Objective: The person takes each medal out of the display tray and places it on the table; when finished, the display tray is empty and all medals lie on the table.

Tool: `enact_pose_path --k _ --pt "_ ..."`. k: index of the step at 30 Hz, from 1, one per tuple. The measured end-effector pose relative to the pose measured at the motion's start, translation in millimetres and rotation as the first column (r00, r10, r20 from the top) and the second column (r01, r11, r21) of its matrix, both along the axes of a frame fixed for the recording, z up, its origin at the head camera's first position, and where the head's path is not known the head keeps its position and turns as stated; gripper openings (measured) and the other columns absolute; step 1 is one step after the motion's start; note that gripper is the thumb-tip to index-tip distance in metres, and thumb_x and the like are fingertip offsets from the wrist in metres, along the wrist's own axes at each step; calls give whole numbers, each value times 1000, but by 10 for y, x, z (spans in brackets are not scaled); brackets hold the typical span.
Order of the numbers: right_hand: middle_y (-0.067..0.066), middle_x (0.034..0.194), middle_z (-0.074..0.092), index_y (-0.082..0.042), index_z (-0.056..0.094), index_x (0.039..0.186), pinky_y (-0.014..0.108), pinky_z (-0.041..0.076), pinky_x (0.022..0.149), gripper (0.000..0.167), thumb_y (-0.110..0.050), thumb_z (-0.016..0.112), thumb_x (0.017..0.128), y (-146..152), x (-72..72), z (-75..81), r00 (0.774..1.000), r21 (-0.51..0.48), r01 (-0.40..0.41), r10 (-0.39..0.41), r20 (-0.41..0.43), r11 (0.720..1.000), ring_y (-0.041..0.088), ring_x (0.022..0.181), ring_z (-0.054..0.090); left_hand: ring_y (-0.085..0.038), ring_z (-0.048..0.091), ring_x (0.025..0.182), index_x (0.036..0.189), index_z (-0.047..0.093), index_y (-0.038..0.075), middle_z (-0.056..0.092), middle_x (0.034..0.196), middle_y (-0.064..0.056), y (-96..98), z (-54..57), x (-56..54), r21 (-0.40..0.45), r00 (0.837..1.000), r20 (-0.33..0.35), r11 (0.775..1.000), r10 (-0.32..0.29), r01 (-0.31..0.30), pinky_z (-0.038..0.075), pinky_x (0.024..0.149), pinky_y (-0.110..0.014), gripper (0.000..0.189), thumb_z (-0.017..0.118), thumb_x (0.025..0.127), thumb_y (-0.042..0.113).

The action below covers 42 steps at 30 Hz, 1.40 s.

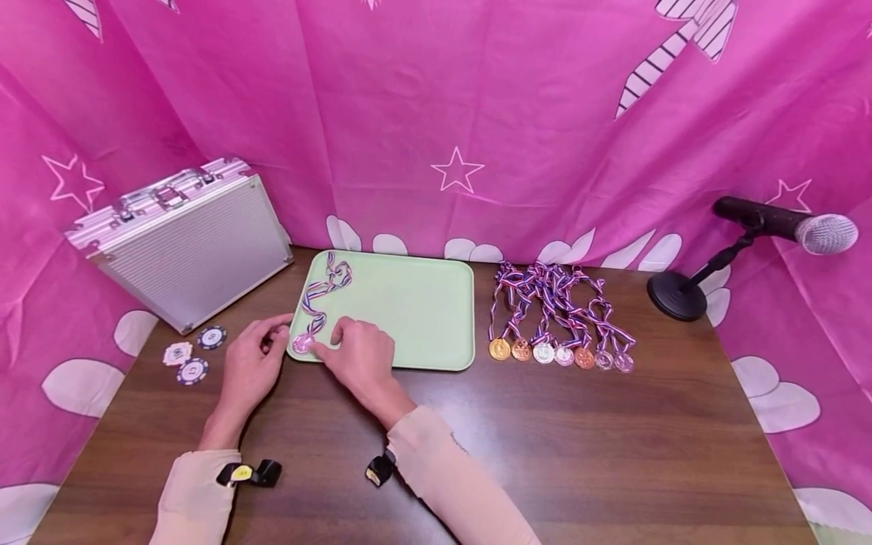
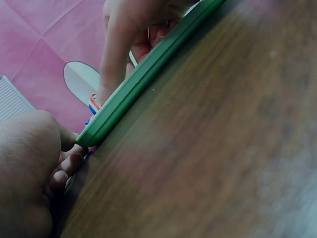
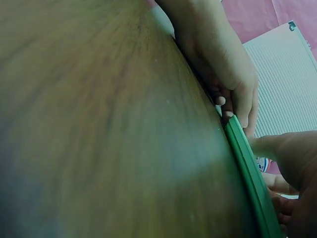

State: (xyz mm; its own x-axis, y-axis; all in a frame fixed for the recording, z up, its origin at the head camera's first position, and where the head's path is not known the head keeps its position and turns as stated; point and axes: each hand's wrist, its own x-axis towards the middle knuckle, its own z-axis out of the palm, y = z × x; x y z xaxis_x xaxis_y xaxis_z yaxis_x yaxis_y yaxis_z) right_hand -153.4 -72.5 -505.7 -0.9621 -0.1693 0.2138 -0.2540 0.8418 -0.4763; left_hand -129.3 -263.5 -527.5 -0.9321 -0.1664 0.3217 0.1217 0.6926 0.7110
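A light green tray [image 1: 422, 310] lies on the table, its long side toward me. In its near left corner is a pinkish medal [image 1: 303, 344], with a red, white and blue ribbon [image 1: 312, 299] running up the tray's left side. My right hand [image 1: 361, 356] touches the medal's right edge with an outstretched thumb [image 3: 267, 146], its other fingers bent above the tray. Beside the left rim, my left hand [image 1: 255, 356] reaches forward, thumb and forefinger at the tray's edge; the left wrist view shows the left fingers [image 2: 74, 161] close against the green corner.
Several medals [image 1: 543, 353] with tangled ribbons [image 1: 545, 295] lie in a row right of the tray. A silver case [image 1: 197, 242] stands at the back left, poker chips [image 1: 193, 371] in front of it. A microphone on a stand [image 1: 681, 291] is at the back right, before a pink curtain [image 1: 409, 113].
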Motion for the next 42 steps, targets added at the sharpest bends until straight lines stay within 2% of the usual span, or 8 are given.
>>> enact_pose_path --k 4,8,14,20,25,29,37,42 --pt "-11 63 58 -27 63 74 28 35 53 54 -75 84 85 -70 -13 -29 998 59 59 -57 -41 996 13 61 61 -12 53 87 133 79 4 70 103 -13 -2 4 -3 0 1000 -1 1000 -3 3 37 75 -16 27 66 110 12" --pt "-9 64 60 -26 63 77 29 34 53 55 -76 85 82 -107 -18 -51 995 77 84 -79 -64 994 14 60 61 -12 53 88 134 78 4 70 104 -13 -8 -3 -6 0 1000 7 1000 -3 3 37 75 -16 28 66 111 13" --pt "-10 75 71 -25 79 95 29 46 59 33 -53 94 86 -11 -32 -9 999 -41 52 -51 18 998 13 73 70 -12 52 88 135 78 4 68 104 -12 1 -9 0 10 1000 26 1000 -2 2 38 75 -20 29 64 111 13" --pt "-14 69 63 -23 88 98 27 46 60 9 -28 91 91 327 -50 10 999 -155 12 -4 51 988 7 70 63 -10 53 87 134 78 4 68 103 -12 19 -29 -20 18 1000 18 1000 -7 6 38 75 -19 28 64 111 13" --pt "-14 70 63 -24 88 93 29 46 57 8 -17 87 90 622 -69 -29 999 -158 -32 30 -15 987 7 69 61 -8 53 87 133 79 5 70 103 -12 17 -18 -27 23 1000 -2 1000 -3 3 38 76 -16 27 65 111 12" --pt "-13 71 65 -25 89 95 30 48 59 11 -15 86 91 771 -66 60 997 -142 -39 48 64 989 10 74 64 -6 52 87 134 79 5 70 104 -12 -17 -19 -7 11 1000 9 1000 8 -8 38 76 -16 28 65 111 13" --pt "-15 73 66 -31 88 95 36 50 61 17 -17 83 89 1251 -204 -253 997 -135 -50 57 47 990 10 75 65 -9 53 87 134 79 6 69 104 -11 -2 -18 -18 7 1000 21 1000 1 -1 39 76 -18 28 65 111 14" --pt "-18 74 65 -34 86 95 35 48 61 2 -35 86 93 1489 -287 -405 999 -105 -42 45 28 994 7 71 61 -10 53 87 134 78 5 70 105 -12 -3 -17 -9 17 1000 9 1000 -3 3 38 76 -17 28 65 111 13"
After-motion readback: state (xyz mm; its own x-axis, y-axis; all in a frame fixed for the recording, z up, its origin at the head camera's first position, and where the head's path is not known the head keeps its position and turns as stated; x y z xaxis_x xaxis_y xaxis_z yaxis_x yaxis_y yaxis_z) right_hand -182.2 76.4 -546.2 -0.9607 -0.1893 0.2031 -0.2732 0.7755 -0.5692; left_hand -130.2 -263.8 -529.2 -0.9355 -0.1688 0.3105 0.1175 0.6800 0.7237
